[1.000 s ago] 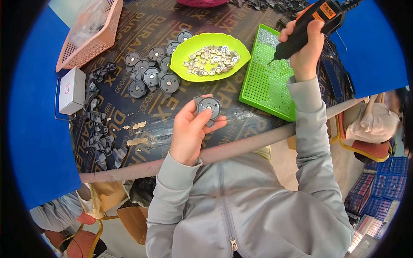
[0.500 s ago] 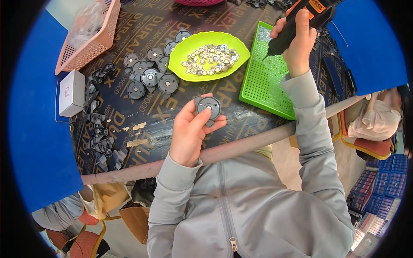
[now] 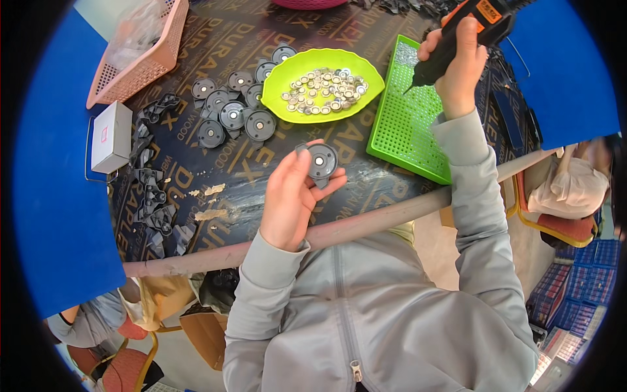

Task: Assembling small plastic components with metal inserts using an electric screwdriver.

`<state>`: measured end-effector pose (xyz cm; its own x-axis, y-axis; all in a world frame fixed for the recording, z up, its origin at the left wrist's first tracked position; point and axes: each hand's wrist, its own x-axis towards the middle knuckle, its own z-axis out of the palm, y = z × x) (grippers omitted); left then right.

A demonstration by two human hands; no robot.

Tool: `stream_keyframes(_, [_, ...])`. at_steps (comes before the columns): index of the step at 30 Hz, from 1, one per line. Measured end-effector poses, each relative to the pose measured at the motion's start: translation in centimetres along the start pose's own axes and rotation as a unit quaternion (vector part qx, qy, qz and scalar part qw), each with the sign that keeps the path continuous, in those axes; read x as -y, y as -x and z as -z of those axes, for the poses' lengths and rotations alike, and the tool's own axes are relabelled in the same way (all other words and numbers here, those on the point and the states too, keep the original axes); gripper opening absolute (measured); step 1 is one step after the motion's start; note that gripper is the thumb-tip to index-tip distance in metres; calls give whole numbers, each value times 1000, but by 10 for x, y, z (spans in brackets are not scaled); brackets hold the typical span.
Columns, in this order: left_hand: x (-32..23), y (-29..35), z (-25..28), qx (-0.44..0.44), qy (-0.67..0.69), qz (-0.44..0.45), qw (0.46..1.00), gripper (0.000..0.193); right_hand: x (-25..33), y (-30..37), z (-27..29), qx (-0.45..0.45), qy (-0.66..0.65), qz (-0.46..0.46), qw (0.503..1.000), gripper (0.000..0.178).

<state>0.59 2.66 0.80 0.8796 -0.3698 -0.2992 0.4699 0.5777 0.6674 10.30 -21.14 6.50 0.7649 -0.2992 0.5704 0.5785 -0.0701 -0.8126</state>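
My left hand [image 3: 292, 189] grips a round dark-grey plastic part [image 3: 321, 161] by its edge, with a silvery disc at its centre. The thumb lies on the part's upper left rim and the fingers are beneath. My right hand [image 3: 459, 68] is wrapped round a black and orange electric screwdriver [image 3: 450, 49], raised above a green perforated tray [image 3: 408, 124]. The driver's thin tip points down and left over small metal screws in the tray. Ahead of my left hand sits a yellow-green leaf-shaped bowl [image 3: 274, 98] of small round metal pieces. Several similar grey parts [image 3: 260, 125] lie left of it.
Black plastic pieces [image 3: 153, 196] lie along the table's left side, near a white box [image 3: 110, 138]. A pink basket [image 3: 140, 72] holding a clear bag stands far left. The table's rounded front edge [image 3: 353, 227] runs before me. Another person [image 3: 569, 183] sits at the right.
My left thumb has slid off the part's centre to its upper left rim, uncovering the silvery disc. The screwdriver has shifted only slightly in the view.
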Motion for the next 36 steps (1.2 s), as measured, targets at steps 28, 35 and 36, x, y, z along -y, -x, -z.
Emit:
stream_keyframes(28, [6,-4,10,28,85,-28,996,30,82,68,-127,55,-83,-101,990,60])
stream_keyframes(35, [5,-4,10,33,86,-26,995,30,77,66,-123,76,-80,-102,989,58])
stream_keyframes(36, [5,-3,9,26,88,-21,996,30,74,64,-120,87,-88,-96,988,55])
